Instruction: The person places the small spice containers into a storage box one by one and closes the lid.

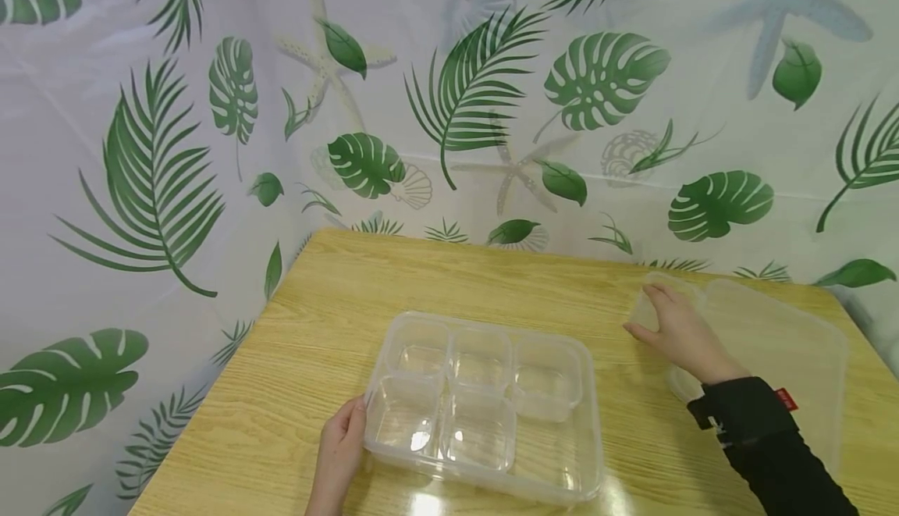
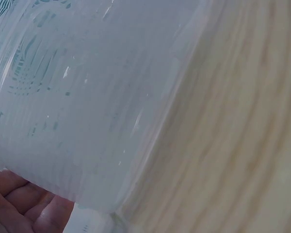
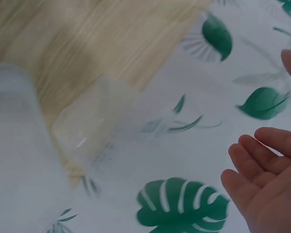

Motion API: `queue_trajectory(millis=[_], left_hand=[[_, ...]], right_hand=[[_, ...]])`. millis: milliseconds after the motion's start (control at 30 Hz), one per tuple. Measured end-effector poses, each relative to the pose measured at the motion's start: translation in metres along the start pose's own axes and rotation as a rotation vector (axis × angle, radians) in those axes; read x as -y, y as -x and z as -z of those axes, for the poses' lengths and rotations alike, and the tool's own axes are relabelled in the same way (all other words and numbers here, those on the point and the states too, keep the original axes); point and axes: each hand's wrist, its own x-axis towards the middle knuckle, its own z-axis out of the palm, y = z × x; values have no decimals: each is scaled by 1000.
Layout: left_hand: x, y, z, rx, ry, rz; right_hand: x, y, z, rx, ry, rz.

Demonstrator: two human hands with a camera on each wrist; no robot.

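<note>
No text can be read; the small rectangular red tag (image 1: 786, 399) on the black fabric wrist cuff (image 1: 750, 411) bears pale marks too small to make out.

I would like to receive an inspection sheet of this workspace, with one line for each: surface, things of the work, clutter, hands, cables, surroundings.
Surface: wooden table with visible grain.
Job's things: large clear container holding five small boxes, its near right space without a box; large translucent sheet-like piece at right, with a small clear piece by its far left corner, exact type unclear.
Clutter: nothing seen.
Hands: left hand holds the container's left edge; right hand is at the small clear piece, fingers relaxed; black sleeve on that arm.
Cables: nothing seen.
Surroundings: white backdrop printed with green leaves, shells and starfish.
</note>
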Motion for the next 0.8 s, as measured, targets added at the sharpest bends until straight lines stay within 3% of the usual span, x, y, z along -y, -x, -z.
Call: queue_trajectory(millis=[400,800], left_hand=[[1,-1,1,0,1,-2],[3,-3,0,-16,-17,9]], right_hand=[[-52,-4,-1,86,8,-149],[-88,-18,0,163,-13,-189]])
